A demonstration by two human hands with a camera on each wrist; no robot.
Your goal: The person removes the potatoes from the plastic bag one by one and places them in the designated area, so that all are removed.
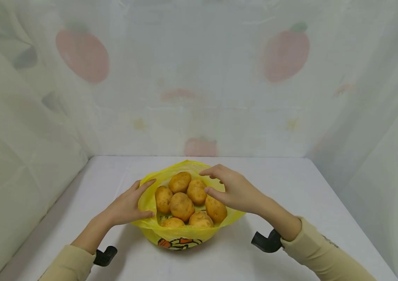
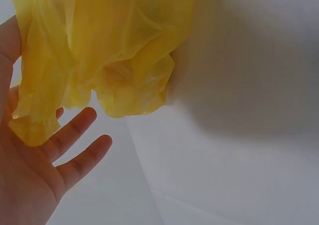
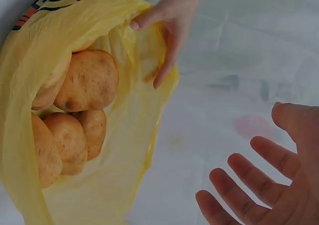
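Where the white surface [image 1: 290,183] runs toward the far curtain, a yellow plastic bag [image 1: 184,233] sits near its middle, its mouth spread wide and upward. Inside lie the potatoes [image 1: 182,205], seven of them showing in the head view, packed touching one another; the right wrist view shows several pressed against the thin yellow film. An orange and black print marks the near side of the bag.

The left hand [image 1: 128,205] is at the bag's left rim, its thumb and forefinger spread around the edge, with the yellow film draped against the palm in the left wrist view; the other fingers [image 2: 75,130] are straight and relaxed there. I cannot tell whether the thumb truly pinches the plastic or only rests on it.

The right hand [image 1: 232,189] hovers over the right side of the bag's mouth, just above the potatoes, fingers loosely arched and spread, holding nothing. Whether it touches the rim is unclear.

Both forearms come in from the near edge in beige sleeves [image 1: 325,253], each with a black mount [image 1: 267,242] at the wrist. A pale curtain [image 1: 199,78] printed with faded red fruit encloses the surface on the left, far and right sides.
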